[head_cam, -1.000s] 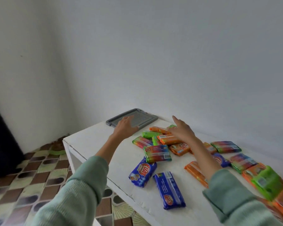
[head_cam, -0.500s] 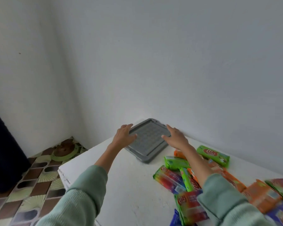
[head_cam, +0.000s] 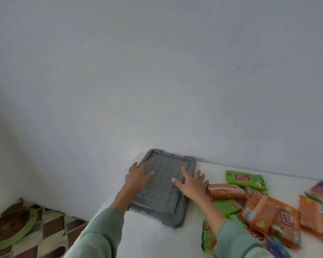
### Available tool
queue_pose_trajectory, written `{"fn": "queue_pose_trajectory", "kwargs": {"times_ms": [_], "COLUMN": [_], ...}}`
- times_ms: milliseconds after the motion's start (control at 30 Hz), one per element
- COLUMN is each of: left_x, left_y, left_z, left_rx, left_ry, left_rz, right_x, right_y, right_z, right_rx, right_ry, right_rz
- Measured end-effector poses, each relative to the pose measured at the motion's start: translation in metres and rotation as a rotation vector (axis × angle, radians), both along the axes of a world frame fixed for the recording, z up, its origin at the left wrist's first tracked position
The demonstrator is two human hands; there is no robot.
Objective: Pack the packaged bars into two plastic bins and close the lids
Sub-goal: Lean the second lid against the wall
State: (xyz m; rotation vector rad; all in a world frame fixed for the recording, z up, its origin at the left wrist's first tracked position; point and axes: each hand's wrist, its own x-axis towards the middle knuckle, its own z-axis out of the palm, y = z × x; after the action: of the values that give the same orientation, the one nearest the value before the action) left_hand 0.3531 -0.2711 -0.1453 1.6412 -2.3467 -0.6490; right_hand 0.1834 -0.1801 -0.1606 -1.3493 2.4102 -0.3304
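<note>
A flat grey plastic lid [head_cam: 162, 190] lies on the white table [head_cam: 157, 239] in its far left corner, against the wall. My left hand [head_cam: 137, 175] rests flat on the lid's left edge with fingers spread. My right hand [head_cam: 191, 181] lies flat on its right edge, fingers apart. Neither hand grips anything. To the right lies a heap of packaged bars: a green one [head_cam: 245, 179] by the wall, orange ones [head_cam: 226, 191] [head_cam: 268, 215] beside my right wrist. No bin is in view.
The wall rises directly behind the lid. The table's left edge drops to a patterned tile floor [head_cam: 45, 231], where a round green-rimmed object [head_cam: 13, 229] lies. More bars [head_cam: 321, 192] run off the right edge of view.
My view has swung left and closer to the lid. Both hands have moved from above the bars onto the lid and now lie flat on its two sides.
</note>
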Motion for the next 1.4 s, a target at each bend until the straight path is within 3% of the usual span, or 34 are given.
{"fn": "queue_pose_trajectory", "kwargs": {"times_ms": [167,367,500,600,867,1167,1400], "left_x": [-0.006,-0.022,-0.03,-0.047,-0.162,-0.343,-0.42], "left_y": [-0.011,-0.006,0.0,0.015,0.107,0.226,0.268], "left_z": [-0.018,-0.008,0.014,0.043,0.112,0.11,0.089], "left_rx": [-0.022,0.002,-0.092,-0.188,-0.35,-0.354,-0.438], "left_ry": [-0.141,-0.156,-0.101,0.02,0.351,0.477,0.566], "left_rz": [-0.02,0.085,0.107,0.115,-0.039,-0.158,-0.143], "right_x": [0.013,0.02,0.014,-0.003,-0.12,-0.288,-0.355], "right_y": [-0.005,-0.008,0.002,0.018,0.111,0.245,0.293], "right_z": [-0.013,-0.007,0.022,0.056,0.13,0.147,0.13], "right_rx": [-0.031,-0.156,-0.346,-0.511,-0.735,-0.667,-0.651], "right_ry": [0.005,-0.114,-0.224,-0.196,0.051,0.136,0.231], "right_rz": [-0.064,-0.151,-0.192,-0.179,-0.179,-0.267,-0.27]}}
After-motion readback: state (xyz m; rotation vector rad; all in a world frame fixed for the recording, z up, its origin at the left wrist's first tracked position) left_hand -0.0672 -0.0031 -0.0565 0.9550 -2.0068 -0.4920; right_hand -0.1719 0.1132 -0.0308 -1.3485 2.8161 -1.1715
